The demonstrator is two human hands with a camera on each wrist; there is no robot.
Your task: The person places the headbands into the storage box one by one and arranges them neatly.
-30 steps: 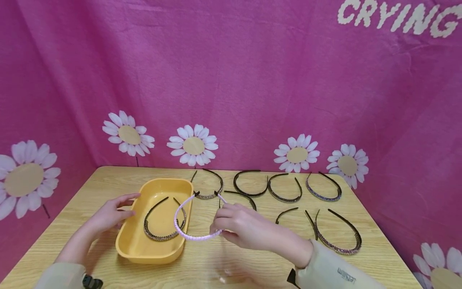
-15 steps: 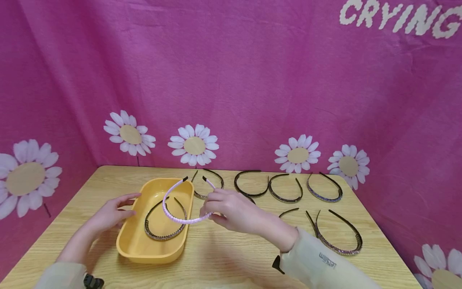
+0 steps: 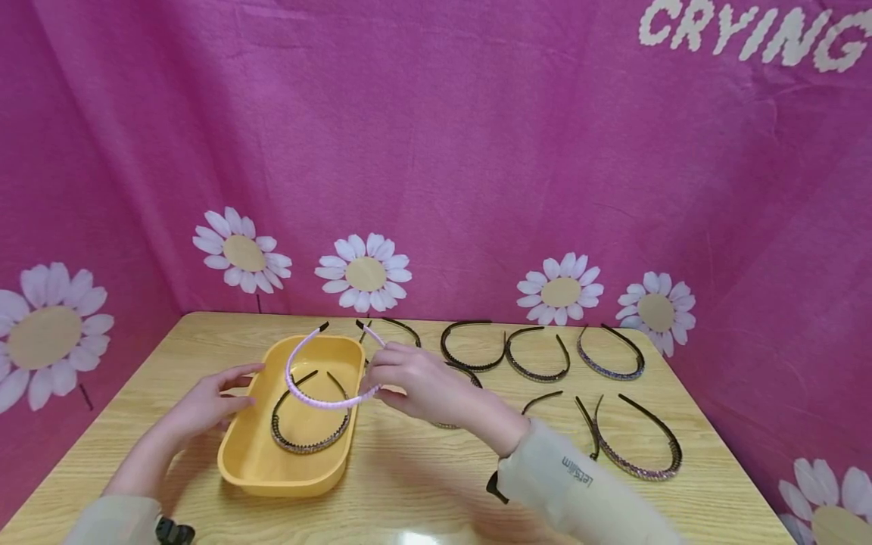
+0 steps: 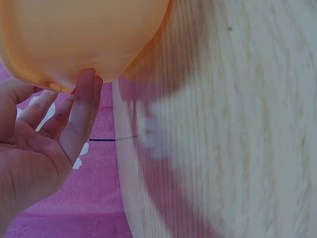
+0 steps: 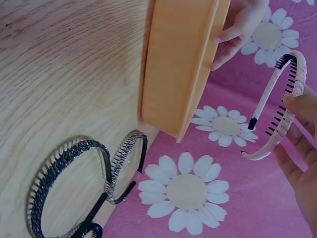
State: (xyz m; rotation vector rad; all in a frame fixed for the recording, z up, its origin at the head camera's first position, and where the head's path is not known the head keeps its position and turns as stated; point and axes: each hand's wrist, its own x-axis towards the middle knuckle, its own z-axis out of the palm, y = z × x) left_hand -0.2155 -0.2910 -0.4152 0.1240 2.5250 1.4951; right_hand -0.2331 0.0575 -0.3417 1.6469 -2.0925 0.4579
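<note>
A pink wrapped headband (image 3: pixel 320 403) with black tips is pinched at its right side by my right hand (image 3: pixel 415 378). It hangs above the yellow plastic tray (image 3: pixel 286 484), its tips pointing to the back. In the right wrist view, comb teeth line the pink headband's (image 5: pixel 298 74) inner side, with thumb and fingers on the band. My left hand (image 3: pixel 211 405) holds the tray's left rim; in the left wrist view, fingers of the left hand (image 4: pixel 81 109) rest against the outer wall. Inside the tray lies a dark beaded headband (image 3: pixel 306 448).
Several dark headbands lie on the wooden table to the right, among them a blue beaded headband (image 3: pixel 613 373) at the back and a purplish beaded headband (image 3: pixel 650 474) nearer the front. A pink cloth (image 3: pixel 450 166) with daisies hangs behind the table (image 3: pixel 477 522).
My right hand has carried the pink headband leftward and further back, from the tray's right edge to above the tray. The left hand and the tray have stayed in place.
</note>
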